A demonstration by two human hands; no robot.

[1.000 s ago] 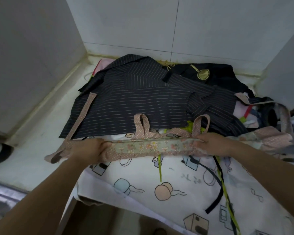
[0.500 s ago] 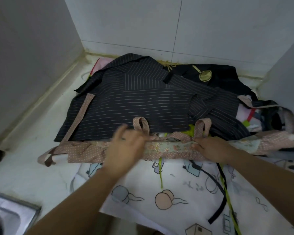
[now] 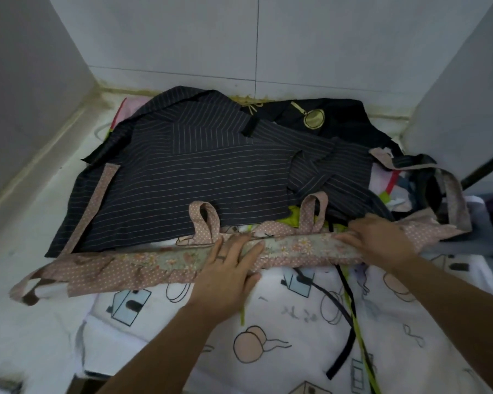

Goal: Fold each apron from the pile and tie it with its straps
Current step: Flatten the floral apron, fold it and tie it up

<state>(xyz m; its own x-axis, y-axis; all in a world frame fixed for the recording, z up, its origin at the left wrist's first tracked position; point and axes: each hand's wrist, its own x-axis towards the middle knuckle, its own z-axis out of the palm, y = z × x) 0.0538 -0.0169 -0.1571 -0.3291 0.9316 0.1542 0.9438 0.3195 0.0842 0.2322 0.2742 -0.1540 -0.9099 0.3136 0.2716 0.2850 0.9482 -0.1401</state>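
Apron (image 3: 165,263) folded into a long narrow band lies across the white cartoon-print cloth (image 3: 296,331), just in front of the dark striped apron (image 3: 199,180) on the pile. Its long axis runs left to right, with the left tail sagging a little toward the near side and ending in a loose strap (image 3: 23,291) on the counter. A second ago the left hand (image 3: 228,268) sat out near that left end; it has since slid inward and now lies flat, fingers spread, pressing the middle of the band. That leaves the whole left stretch free and unheld, which suggests the narrowing folds are done and the next fold will bring an end over along the length. Two spotted loops (image 3: 205,220) stand up from the far edge between the hands. The right hand (image 3: 376,240) has barely moved: fingers curled down over the band, pinning it and perhaps pinching its edge, though I cannot tell for sure. Beyond it the right tail runs on to a strap (image 3: 456,200) looping back over the pile. Tying is not yet begun.
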